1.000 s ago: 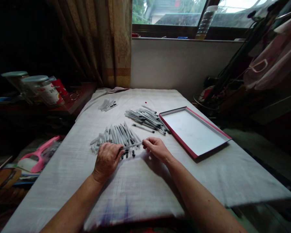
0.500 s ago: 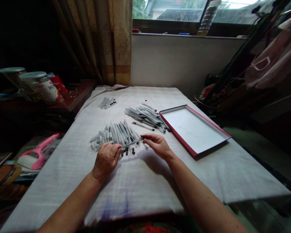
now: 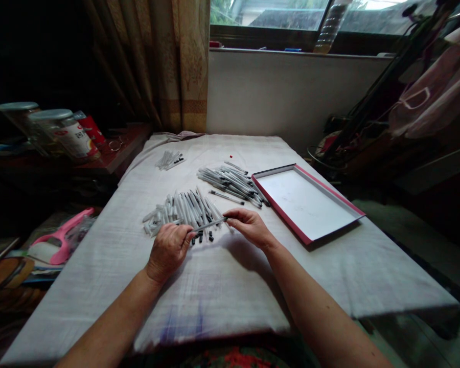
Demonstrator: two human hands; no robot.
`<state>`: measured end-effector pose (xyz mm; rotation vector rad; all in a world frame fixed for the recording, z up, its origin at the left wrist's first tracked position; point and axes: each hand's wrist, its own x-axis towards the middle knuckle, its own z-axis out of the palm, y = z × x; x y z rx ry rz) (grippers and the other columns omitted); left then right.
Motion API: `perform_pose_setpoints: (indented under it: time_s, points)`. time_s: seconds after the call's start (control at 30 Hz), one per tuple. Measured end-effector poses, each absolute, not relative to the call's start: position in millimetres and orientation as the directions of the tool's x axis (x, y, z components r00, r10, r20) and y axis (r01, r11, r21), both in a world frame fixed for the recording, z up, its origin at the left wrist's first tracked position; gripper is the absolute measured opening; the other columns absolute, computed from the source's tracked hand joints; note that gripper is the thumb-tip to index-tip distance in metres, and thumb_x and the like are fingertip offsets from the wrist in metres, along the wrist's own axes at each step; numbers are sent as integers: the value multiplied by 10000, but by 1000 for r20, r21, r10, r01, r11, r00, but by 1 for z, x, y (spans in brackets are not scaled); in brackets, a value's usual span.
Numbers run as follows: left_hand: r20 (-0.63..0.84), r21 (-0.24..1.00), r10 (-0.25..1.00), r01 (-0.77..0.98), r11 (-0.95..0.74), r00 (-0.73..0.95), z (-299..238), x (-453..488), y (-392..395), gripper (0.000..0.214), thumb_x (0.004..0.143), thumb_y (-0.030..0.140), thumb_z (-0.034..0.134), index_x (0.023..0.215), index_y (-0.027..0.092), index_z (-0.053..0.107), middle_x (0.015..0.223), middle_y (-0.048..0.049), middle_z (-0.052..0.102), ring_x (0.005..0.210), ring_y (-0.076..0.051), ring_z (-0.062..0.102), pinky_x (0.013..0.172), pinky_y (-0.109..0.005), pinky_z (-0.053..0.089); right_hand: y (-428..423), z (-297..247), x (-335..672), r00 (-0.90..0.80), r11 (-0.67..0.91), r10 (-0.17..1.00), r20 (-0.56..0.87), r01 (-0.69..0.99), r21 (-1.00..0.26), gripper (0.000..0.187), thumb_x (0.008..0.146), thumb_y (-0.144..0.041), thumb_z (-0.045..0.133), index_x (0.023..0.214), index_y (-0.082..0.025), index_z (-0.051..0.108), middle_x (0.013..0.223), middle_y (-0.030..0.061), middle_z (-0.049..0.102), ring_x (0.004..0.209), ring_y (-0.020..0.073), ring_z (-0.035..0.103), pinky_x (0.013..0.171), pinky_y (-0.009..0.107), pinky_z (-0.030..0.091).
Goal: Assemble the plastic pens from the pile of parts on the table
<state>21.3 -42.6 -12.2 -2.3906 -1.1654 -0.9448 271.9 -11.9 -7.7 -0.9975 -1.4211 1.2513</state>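
Between my hands is a slim pen (image 3: 210, 224) with a clear barrel, tilted up a little to the right. My left hand (image 3: 170, 249) is closed on its left end, and the fingertips of my right hand (image 3: 249, 227) pinch its dark right end. Just behind it lies a heap of clear pen parts (image 3: 184, 207), with several small black caps (image 3: 210, 236) at the near edge. Farther back is a pile of pens with black ends (image 3: 230, 185). A smaller group of clear pieces (image 3: 169, 160) lies at the far left.
A shallow red-edged box lid (image 3: 306, 204), white inside, lies at the right of the cloth-covered table (image 3: 222, 306). A tiny red piece (image 3: 230, 157) is near the back. Jars (image 3: 67, 135) stand on a side surface to the left.
Both hands keep the same grip on the pen and have hardly moved. The view has shifted very slightly.
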Motion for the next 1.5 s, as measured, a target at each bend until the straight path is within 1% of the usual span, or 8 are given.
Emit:
perform_pose_setpoints:
  time_s: [0.23,0.43,0.63,0.87,1.07,1.3,1.4,1.5]
  points:
    - [695,-7,560,783,-622,451,-12,22,-43,284,1025,346,384,879,201,580,719,-19,672,668,-183,597,749,-333,472,-9,-9,271,-209,50,977,36,62,-997,360,762,-530,706,706,-175,687,660,23,684,551,115,541,548,253,450]
    - [680,16,582,784,-620,446,-14,20,-43,306,1024,354,377,879,199,597,729,-24,671,677,-182,600,751,-331,471,-10,-8,274,-229,114,967,111,-2,-994,359,693,-467,788,908,-184,736,801,28,726,672,133,609,638,264,489]
    - [660,30,602,785,-619,449,-14,20,-43,303,1019,354,385,884,201,608,729,-27,670,684,-189,603,762,-339,473,-9,-7,272,-203,66,978,46,94,-993,378,766,-542,698,716,-168,716,645,28,698,531,117,556,532,253,466]
    - [680,-2,568,776,-631,464,-12,22,-44,281,1023,336,390,882,195,588,726,-22,672,674,-183,604,754,-331,472,-11,-5,273,-213,107,972,100,24,-994,335,679,-457,789,869,-182,752,764,23,738,643,130,620,620,258,494]
    - [680,-24,553,768,-639,482,-11,23,-44,272,1021,334,402,891,195,596,741,-23,682,691,-182,609,769,-332,469,-9,-6,273,-219,5,976,-22,124,-992,393,751,-543,697,649,-164,677,579,10,653,498,104,526,509,240,424]
    - [636,30,616,783,-621,465,-15,19,-42,327,1025,356,367,847,212,600,723,-21,671,666,-180,594,764,-338,468,-7,-11,277,-211,129,971,114,60,-990,233,680,-381,763,804,-186,732,718,9,703,617,133,590,599,265,463]
    - [628,40,629,788,-614,458,-15,18,-41,331,1024,350,362,835,212,597,724,-25,668,670,-183,594,770,-341,466,-4,-17,279,-140,163,980,143,144,-976,197,724,-358,724,838,-198,741,808,37,749,709,173,656,684,302,507]
    - [631,43,633,794,-606,449,-16,17,-41,317,1019,352,375,848,208,600,731,-31,672,679,-189,595,763,-345,462,-4,-22,280,-58,183,983,175,423,-887,124,778,-295,691,860,-228,754,847,47,771,784,206,687,766,337,511]
